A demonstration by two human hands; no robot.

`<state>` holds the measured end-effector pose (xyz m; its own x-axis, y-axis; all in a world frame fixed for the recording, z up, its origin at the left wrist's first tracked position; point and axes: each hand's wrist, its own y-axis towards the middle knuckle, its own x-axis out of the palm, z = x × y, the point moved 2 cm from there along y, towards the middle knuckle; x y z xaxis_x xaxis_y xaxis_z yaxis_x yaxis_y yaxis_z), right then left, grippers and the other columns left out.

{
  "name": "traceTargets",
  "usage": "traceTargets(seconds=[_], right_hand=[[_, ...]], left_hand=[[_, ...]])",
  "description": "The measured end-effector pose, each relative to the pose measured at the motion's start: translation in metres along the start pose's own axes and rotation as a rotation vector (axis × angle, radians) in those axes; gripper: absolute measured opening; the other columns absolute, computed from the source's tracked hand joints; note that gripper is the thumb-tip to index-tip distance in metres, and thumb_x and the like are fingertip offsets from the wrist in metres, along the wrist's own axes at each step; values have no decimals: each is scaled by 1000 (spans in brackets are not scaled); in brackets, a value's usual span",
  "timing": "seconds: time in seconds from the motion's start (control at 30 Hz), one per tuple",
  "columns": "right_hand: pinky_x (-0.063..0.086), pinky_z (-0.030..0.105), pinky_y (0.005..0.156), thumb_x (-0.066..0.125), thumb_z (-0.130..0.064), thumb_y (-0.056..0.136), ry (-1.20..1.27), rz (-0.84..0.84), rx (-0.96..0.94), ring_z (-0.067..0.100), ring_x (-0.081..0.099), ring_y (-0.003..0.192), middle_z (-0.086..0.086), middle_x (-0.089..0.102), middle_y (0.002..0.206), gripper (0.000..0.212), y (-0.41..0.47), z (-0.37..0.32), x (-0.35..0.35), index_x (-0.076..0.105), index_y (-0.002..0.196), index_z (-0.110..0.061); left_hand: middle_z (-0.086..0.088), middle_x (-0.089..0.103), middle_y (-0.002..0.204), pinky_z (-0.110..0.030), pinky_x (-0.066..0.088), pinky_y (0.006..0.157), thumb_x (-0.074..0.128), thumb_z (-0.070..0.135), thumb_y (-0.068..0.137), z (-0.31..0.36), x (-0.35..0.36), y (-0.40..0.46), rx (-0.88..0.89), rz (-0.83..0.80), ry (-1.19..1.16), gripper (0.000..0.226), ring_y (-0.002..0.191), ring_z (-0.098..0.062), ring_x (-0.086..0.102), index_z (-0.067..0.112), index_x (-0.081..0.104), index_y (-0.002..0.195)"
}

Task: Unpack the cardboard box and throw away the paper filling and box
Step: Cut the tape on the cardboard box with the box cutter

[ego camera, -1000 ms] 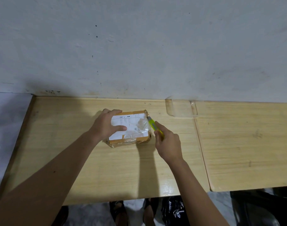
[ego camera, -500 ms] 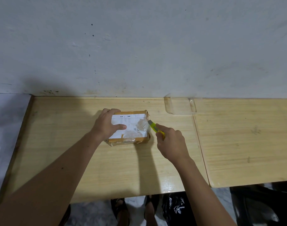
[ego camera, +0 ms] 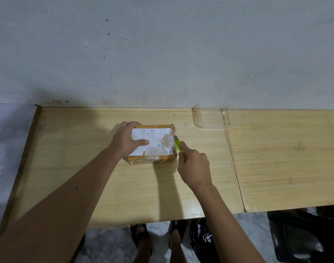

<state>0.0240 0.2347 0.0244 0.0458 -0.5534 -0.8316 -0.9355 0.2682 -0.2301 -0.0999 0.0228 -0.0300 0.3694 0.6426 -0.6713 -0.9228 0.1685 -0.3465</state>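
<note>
Wooden surface: a pale yellow wooden table [ego camera: 86, 177] runs left to right against a grey-white plastered wall [ego camera: 162, 54]; its left edge and near edge are both in view.
Seam: a second pale wooden tabletop [ego camera: 285, 158] butts against the first on the right, the joint running near to far.
Open room: bare wood lies all around the box, widest to its left and on the near side; the right tabletop is bare too.
Box: a small brown cardboard box with a white printed label and clear tape [ego camera: 153, 147] sits flat on the first table, toward the far side, well clear of every edge.
Left hand: the left hand [ego camera: 127, 139] lies on the box's left part, fingers curled over the far left corner, thumb pressed on the label, pinning the box down.
Right hand: the right hand [ego camera: 194, 166] is closed around a yellow-green utility knife [ego camera: 178, 146], just right of the box.
Knife tip: it points far-left and meets the box's right edge by the crumpled tape.
Below the near edge: sandalled feet [ego camera: 143, 240] and a black plastic bag [ego camera: 202, 240] on a marbled floor.
</note>
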Motion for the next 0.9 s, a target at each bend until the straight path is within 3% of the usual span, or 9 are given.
traceTargets(seconds=[0.17,0.33,0.43,0.53,0.7,0.9], right_hand=[[47,40,63,47,-17,102,44,9,3,30,56,63,-2,53,56,46,-24,2,-4,52,146,-28],[46,41,66,43,-15,101,8,21,-6,35,54,70,8,63,67,52,-2,-7,14,45,152,-25],[37,36,59,44,-14,101,27,35,-34,29,46,59,-6,45,53,54,-5,4,11,44,152,-33],[35,34,55,45,-14,101,14,39,-65,22,46,51,-8,41,48,55,-22,15,8,42,152,-36],[47,39,58,49,-15,101,35,59,-73,28,55,57,0,54,54,50,-16,22,6,51,147,-35],[46,35,56,50,-20,103,94,146,-31,22,59,61,-2,67,68,46,-29,33,2,49,146,-39]], left_hand=[[-2,49,142,-25,33,98,89,35,76,0,1,-1,-16,7,-10,74,135,-23,47,24,55,141],[-7,40,146,-25,34,94,86,39,80,-1,4,-6,-78,37,-48,78,133,-24,46,20,48,146],[-8,39,147,-25,34,93,84,39,82,0,6,-10,-91,55,-61,78,132,-25,46,19,46,147],[-10,40,147,-25,33,95,84,39,82,1,5,-10,-85,57,-55,78,134,-26,46,17,47,147],[-13,39,149,-25,31,98,84,38,83,2,4,-12,-66,32,-44,80,137,-27,43,14,44,149],[-13,35,145,-25,37,93,80,42,85,5,8,-21,-113,38,-31,81,127,-28,50,12,41,148]])
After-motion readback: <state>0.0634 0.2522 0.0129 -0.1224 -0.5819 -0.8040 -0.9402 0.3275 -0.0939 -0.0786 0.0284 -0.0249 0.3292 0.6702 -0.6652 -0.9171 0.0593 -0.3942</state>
